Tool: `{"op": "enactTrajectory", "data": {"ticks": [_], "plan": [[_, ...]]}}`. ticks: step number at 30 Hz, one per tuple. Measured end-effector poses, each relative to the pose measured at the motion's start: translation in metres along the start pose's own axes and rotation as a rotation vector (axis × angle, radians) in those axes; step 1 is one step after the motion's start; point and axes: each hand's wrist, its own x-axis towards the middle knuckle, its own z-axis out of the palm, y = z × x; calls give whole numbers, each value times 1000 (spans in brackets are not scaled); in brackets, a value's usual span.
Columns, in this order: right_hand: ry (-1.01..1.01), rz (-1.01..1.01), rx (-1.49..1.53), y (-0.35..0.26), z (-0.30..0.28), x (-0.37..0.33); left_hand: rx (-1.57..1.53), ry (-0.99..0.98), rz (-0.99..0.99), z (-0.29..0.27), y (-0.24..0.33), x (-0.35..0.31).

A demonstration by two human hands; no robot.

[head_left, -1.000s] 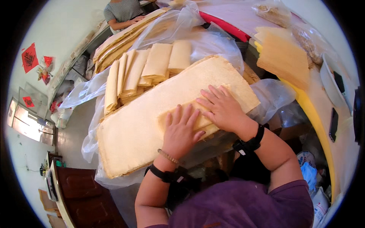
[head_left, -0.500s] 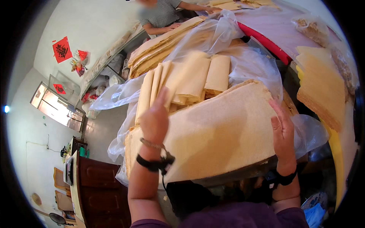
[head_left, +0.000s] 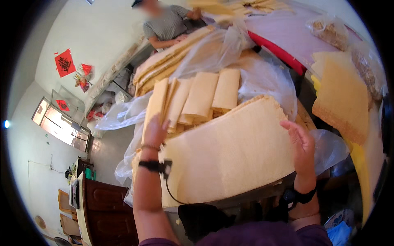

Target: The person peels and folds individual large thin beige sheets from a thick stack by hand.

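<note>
1. Several pale yellow, thin-sheeted folded bundles (head_left: 201, 96) lie side by side in a row, on the far side of a broad, cream-coloured, flat stack of sheets (head_left: 230, 151); folding looks done on these bundles.
2. That stack lies right in front of me, between my two forearms, its top unfolded; judging by its thick layered edge, many sheets are left flat, so I take the work as well short of finished.
3. My left hand (head_left: 156, 131) is over the near end of the leftmost bundles; it is blurred, so I cannot tell whether it grips, touches or only passes above them.
4. My right hand (head_left: 301, 143) is half open at the right edge of the stack, fingers loosely bent; I see nothing held in it, and cannot tell whether the fingertips touch the edge.
5. Clear, crumpled plastic sheeting (head_left: 271, 84) lies around the bundles; beyond it is another layered pile of tan sheets (head_left: 160, 59), with a co-worker in a grey striped shirt (head_left: 166, 28) beside it; rough-edged, tan square sheets (head_left: 342, 100) lie off to my right.
</note>
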Motion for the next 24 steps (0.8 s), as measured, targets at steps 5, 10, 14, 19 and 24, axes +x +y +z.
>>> {"op": "enactTrajectory", "data": {"ticks": [5, 10, 14, 19, 24], "plan": [[42, -5, 151, -7, 2, -15, -291, -156, 401, -54, 112, -123], [72, 19, 155, 0, -8, -33, -171, -229, 422, -50, 147, -228], [168, -10, 145, 6, -33, -45, -71, -191, 357, -47, 155, -245], [350, -48, 236, 19, -28, -74, -172, -179, 346, -44, 143, -235], [435, 40, 232, 38, -60, -83, -209, -217, 379, -56, 148, -226]]}}
